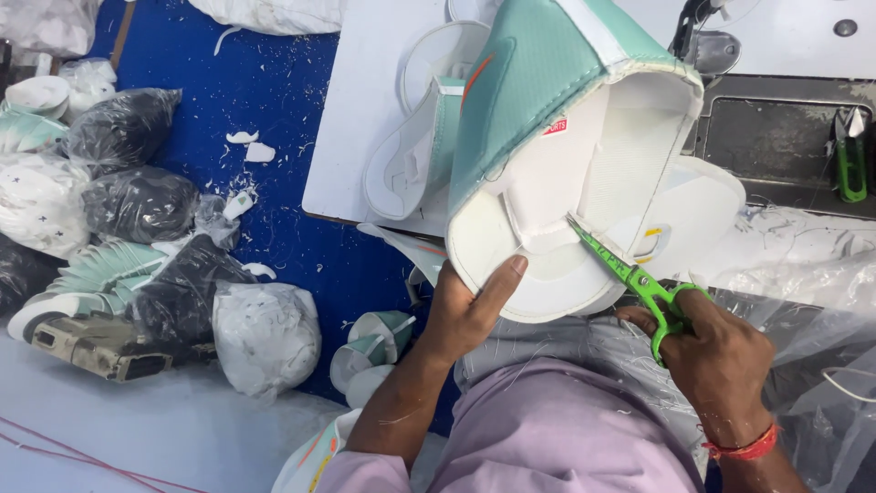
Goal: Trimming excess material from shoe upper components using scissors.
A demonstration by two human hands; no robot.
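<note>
1. Above the lap, the left hand (470,315) grips the lower rim of a mint-green and white padded fabric piece (566,146), thumb pressed on its white foam lining
2. Inside that lining sits a small red rectangular label (555,127)
3. The right hand (716,351) is closed around bright green plastic-handled scissors (630,274), blades touching the lining's stitched seam
4. Similar padded pieces (415,155) lie on the white tabletop (360,110)
5. Knotted black and white plastic bags (137,201) rest on the blue floor (274,91)

Stacked pads (415,155) crowd the table (356,110) left of the held pad (547,137). Bags (137,201) clutter the blue floor (274,91); a bare strip runs between them and the table.
</note>
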